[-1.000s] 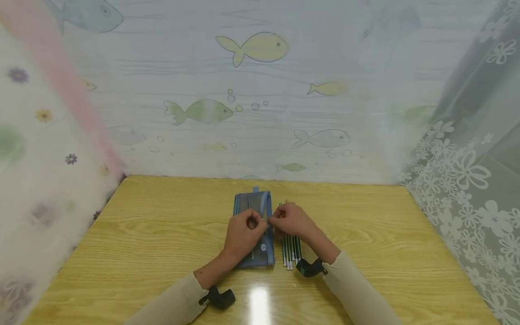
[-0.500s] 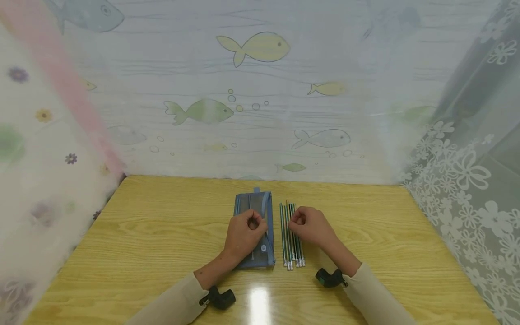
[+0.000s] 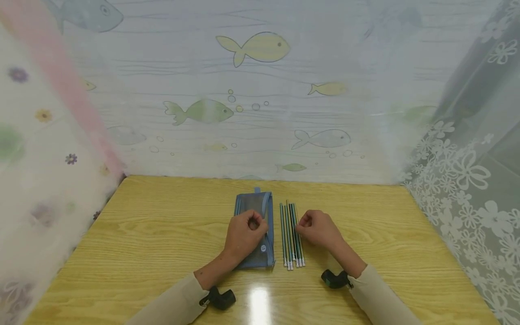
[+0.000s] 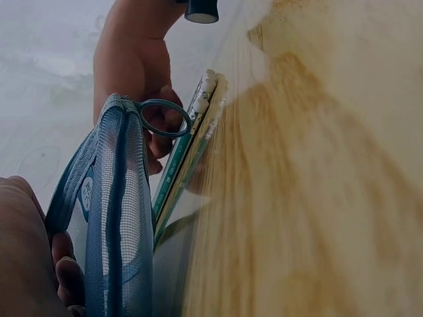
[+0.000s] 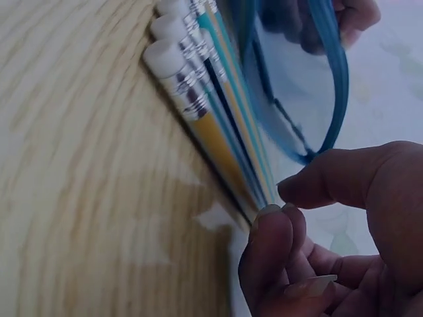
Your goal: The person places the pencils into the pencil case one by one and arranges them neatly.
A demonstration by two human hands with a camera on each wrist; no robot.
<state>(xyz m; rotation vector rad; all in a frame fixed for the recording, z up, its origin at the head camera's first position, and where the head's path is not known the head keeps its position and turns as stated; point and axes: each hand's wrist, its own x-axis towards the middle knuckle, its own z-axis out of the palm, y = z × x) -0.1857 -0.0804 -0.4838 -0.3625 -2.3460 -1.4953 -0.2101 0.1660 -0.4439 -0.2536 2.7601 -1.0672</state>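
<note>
A blue mesh zipper pouch (image 3: 253,259) lies on the table, with thin teal sticks showing through its left side. My left hand (image 3: 242,237) pinches its edge along the zipper side; in the left wrist view, the fingers (image 4: 68,274) curl against the mesh. To the right lies a row of several pencils (image 3: 289,243), white eraser ends toward me. At its right edge is my right hand (image 3: 321,229), thumb and forefinger close together by the pencils (image 5: 215,135). Whether those fingertips grip a pencil cannot be told.
Everything rests on a wood-grain table (image 3: 162,212). A fish-print curtain (image 3: 260,113) hangs behind it, with flowered curtains at the left (image 3: 44,149) and right (image 3: 467,203). Black wrist cameras (image 3: 221,298) sit on both sleeves.
My right hand has left the pouch's opening and moved right, over the pencils to their right edge. The left hand stays where it was on the pouch.
</note>
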